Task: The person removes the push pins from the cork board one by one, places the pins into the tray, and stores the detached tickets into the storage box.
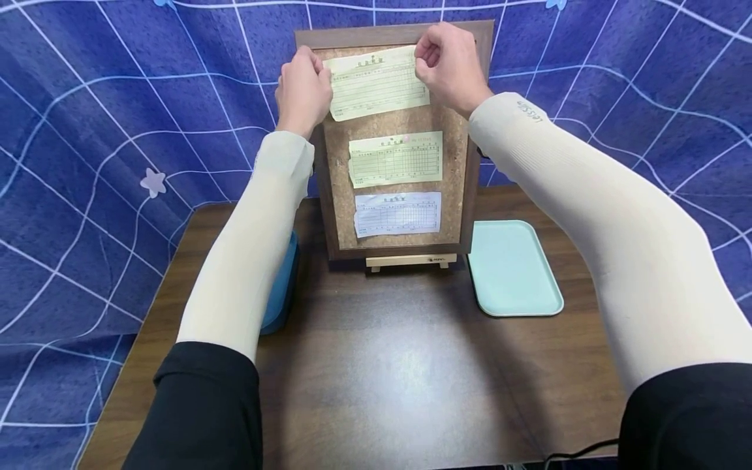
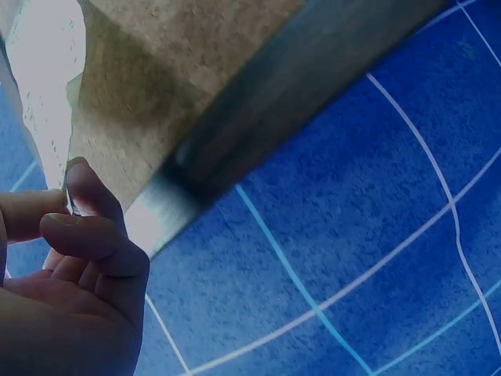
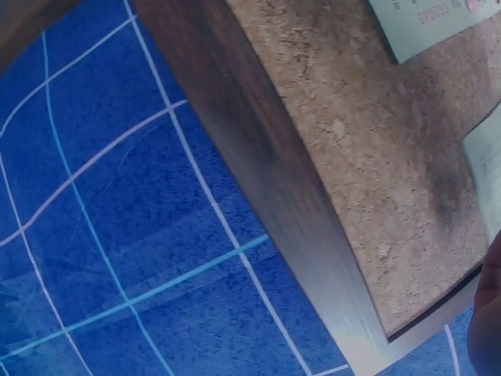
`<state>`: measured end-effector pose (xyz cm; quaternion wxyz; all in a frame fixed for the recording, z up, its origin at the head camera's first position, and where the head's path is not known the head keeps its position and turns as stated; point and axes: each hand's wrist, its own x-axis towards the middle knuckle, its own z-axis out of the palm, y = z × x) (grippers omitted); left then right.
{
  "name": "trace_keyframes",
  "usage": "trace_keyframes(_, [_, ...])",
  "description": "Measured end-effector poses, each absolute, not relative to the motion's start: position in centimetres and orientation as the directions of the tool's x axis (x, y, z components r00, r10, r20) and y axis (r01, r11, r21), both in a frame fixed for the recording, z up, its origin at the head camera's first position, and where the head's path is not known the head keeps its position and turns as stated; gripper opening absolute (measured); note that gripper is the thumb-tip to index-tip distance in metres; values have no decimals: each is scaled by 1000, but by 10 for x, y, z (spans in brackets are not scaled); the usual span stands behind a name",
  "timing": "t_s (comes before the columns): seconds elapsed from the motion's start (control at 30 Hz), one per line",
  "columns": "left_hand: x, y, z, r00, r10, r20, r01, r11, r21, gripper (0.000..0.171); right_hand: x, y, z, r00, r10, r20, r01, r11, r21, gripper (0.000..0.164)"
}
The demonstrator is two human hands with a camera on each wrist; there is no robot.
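Note:
A framed cork board (image 1: 455, 222) stands upright with three printed paper slips on it. Across its upper part, my two hands hold a pale yellow-green slip (image 1: 376, 88) slightly tilted. The left hand (image 1: 304, 91) pinches its left edge between thumb and fingers; in the left wrist view that slip (image 2: 47, 86) is seen edge-on, standing off the cork. At the top right corner, the right hand (image 1: 451, 65) pinches it with curled fingers. Below hang another yellow-green slip (image 1: 396, 163), with a pink pin (image 1: 405, 138) at its top, and a bluish-white slip (image 1: 397, 215).
A small wooden easel (image 1: 411, 260) supports the board on a brown table (image 1: 399, 378). A mint-green tray (image 1: 517, 267) lies right of it, and a blue container (image 1: 282, 287) is partly hidden behind the left forearm. Behind hangs a blue checked curtain (image 1: 617, 85).

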<state>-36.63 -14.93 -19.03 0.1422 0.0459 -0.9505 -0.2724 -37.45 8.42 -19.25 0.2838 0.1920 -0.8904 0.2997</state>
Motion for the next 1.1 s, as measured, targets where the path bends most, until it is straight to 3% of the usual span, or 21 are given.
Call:
trace_keyframes(0.57, [-351, -195, -196, -924, -217, 315, -2, 826, 564, 22, -367, 119, -203, -761, -157, 630, -487, 780, -393, 16])
trace_keyframes(0.8, [-343, -220, -202, -902, -237, 360, 9, 826, 564, 30, -359, 136, -209, -763, -170, 623, -475, 802, -363, 15])
trace_keyframes(1.1, [-331, -261, -215, -856, -283, 432, 61, 775, 629, 13, -352, 170, -232, -752, -188, 632, -482, 811, -332, 12])
